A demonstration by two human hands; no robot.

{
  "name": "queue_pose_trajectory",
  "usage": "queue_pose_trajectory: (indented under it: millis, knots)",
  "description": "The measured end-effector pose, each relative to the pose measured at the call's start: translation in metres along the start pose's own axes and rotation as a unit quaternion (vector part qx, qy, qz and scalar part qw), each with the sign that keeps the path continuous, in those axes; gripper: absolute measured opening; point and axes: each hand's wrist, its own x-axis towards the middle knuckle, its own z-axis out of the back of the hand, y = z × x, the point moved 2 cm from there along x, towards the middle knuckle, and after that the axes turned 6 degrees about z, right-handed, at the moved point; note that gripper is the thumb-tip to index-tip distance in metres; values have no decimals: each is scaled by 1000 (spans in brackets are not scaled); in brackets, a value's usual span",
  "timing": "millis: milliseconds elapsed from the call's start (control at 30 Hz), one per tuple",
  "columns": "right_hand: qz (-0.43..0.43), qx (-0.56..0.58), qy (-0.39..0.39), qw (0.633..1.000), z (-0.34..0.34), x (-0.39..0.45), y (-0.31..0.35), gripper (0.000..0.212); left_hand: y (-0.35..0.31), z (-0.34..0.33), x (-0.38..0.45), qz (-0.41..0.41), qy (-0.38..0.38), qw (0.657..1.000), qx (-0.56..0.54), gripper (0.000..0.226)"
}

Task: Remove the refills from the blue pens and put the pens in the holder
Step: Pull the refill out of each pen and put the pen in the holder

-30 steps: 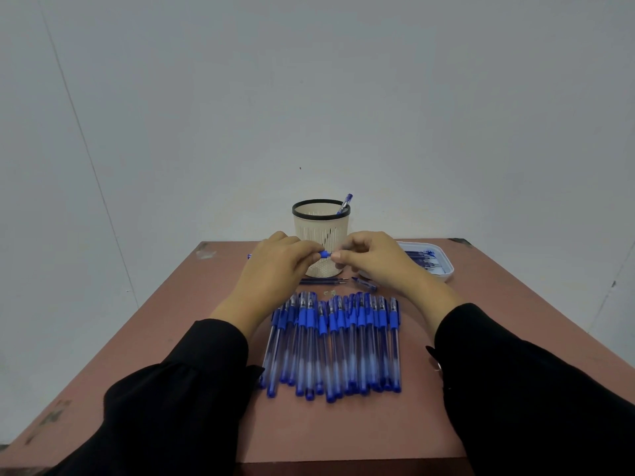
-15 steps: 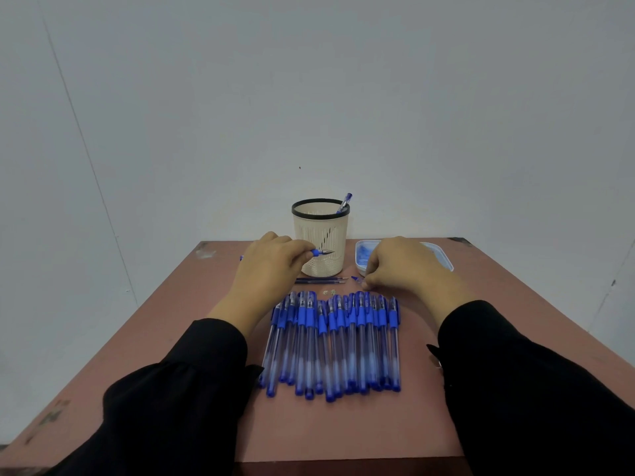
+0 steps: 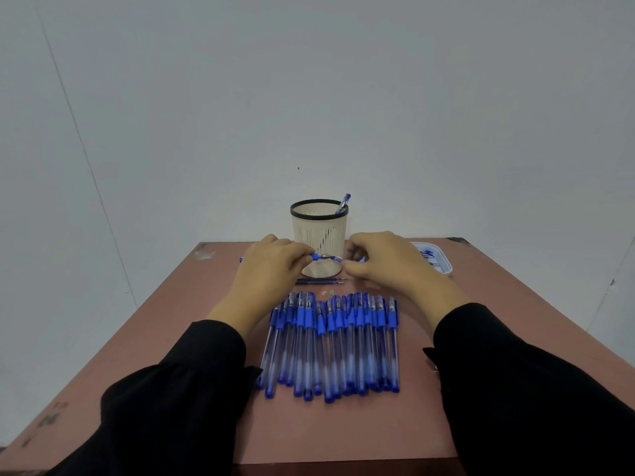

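My left hand (image 3: 271, 269) grips a blue pen (image 3: 323, 258) and holds it level in front of the cream mesh holder (image 3: 319, 231). My right hand (image 3: 385, 266) is just right of the pen's tip with its fingers curled. It pinches a small blue tip piece (image 3: 360, 259), which is blurred. One blue pen (image 3: 343, 202) stands in the holder. Two thin refills (image 3: 321, 281) lie on the table below the hands. A row of several capped blue pens (image 3: 333, 341) lies nearer to me.
A white tray (image 3: 445, 267) with blue bits in it sits at the back right of the reddish table (image 3: 171, 338). Tiny pale bits (image 3: 328, 292) lie between the refills and the pen row. A grey wall stands close behind the table.
My right hand dropped to the table near the tray, then rose back to the pen's tip with a small blue piece. A second refill now lies on the table. My left hand barely moved.
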Motion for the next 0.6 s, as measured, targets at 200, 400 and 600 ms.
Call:
queue_pose_trajectory:
  millis: [200, 400, 600]
  knots:
    - [21, 31, -15, 999, -2, 0, 2, 9, -3, -1, 0, -3, 24, 1000, -2, 27]
    - [20, 109, -23, 994, -4, 4, 5, 20, -6, 2, -1, 64, 25, 994, -81, 19]
    - [-21, 281, -74, 957, -6, 4, 6, 12, -9, 7, 0, 68, -41, 997, -21, 23]
